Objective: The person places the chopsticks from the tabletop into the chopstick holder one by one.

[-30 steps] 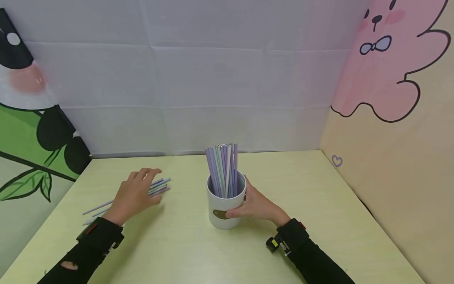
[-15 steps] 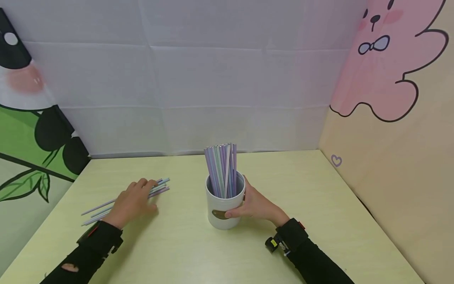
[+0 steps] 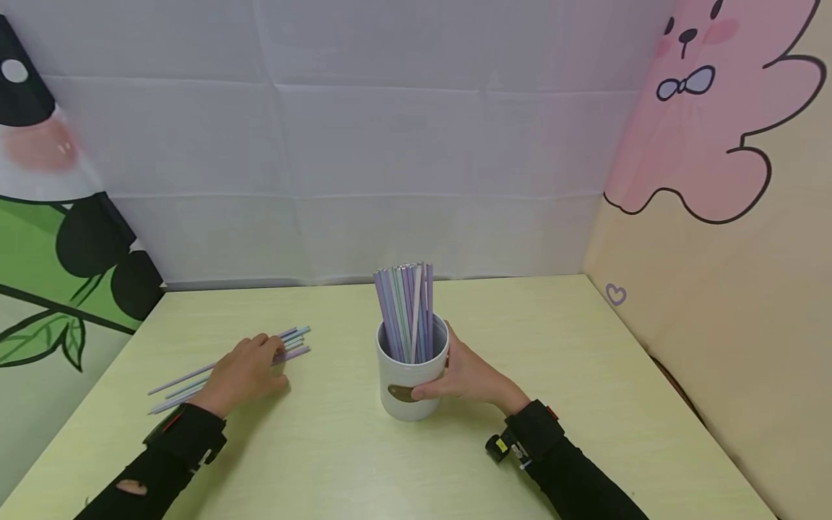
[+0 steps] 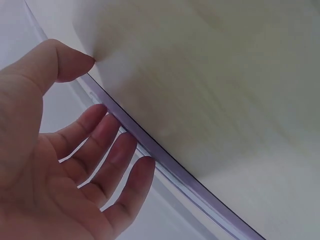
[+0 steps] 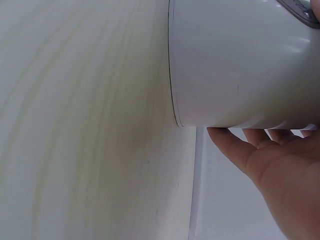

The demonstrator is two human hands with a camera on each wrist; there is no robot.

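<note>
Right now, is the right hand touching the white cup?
Touching: the head view shows the right hand wrapped around the white cup, thumb on its front.

White cup upright (straws inside); loose straws flat.

Head view: looked forward and down over table. Left wrist view: close on left hand and straws. Right wrist view: close against cup; cup shared with head view.
</note>
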